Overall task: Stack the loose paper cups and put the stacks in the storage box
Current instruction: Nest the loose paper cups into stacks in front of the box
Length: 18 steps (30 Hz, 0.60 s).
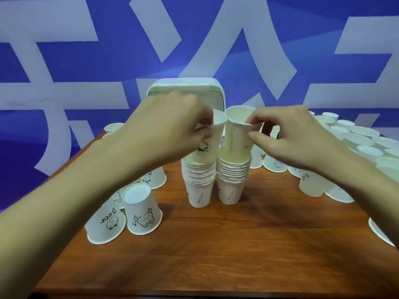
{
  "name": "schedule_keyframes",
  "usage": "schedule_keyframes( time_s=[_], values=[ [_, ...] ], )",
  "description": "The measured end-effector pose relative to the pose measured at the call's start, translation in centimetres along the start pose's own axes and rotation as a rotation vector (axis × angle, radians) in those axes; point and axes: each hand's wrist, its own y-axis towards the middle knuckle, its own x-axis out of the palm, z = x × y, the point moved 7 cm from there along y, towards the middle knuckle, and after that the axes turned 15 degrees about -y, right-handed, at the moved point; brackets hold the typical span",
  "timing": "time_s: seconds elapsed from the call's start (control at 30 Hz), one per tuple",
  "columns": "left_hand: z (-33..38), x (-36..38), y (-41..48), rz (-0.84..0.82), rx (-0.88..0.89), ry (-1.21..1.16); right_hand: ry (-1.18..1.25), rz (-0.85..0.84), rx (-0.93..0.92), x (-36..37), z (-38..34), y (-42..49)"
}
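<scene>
At table [237,244] centre: two cup stacks upright, side by side, touching or nearly so.
- Left stack [199,182]: left grip [168,128] pinches rim of top cup [210,145], which sits partly in stack.
- Right stack [233,173]: right grip [287,134] pinches rim of its top cup [236,134], tilted slightly.
- Storage box [185,88], white: 12 o'clock, behind stacks.
- Loose cups, upturned: 8 o'clock, one printed "Bear" [106,223], one "Hi" with bear drawing [142,210].
- More loose cups [362,137]: 2 to 3 o'clock, crowded together.
- Print on stacked cups too small to read.
</scene>
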Motion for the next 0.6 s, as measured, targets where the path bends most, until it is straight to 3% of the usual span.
schedule_keyframes(
  time_s=[0.23, 0.33, 0.6],
  values=[
    [-0.8, 1.0, -0.6, -0.007, -0.028, 0.009, -0.056, -0.244, -0.017, 3.7, 0.2, -0.3],
    [-1.2, 1.2, -1.2, -0.027, -0.036, 0.014, -0.078, -0.232, -0.047, 4.2, -0.1, -0.7],
    [-3.2, 8.2, -2.4, -0.285, -0.066, -0.04, -0.042, -0.116, -0.082, 6.6, -0.3, -0.9]
  ],
)
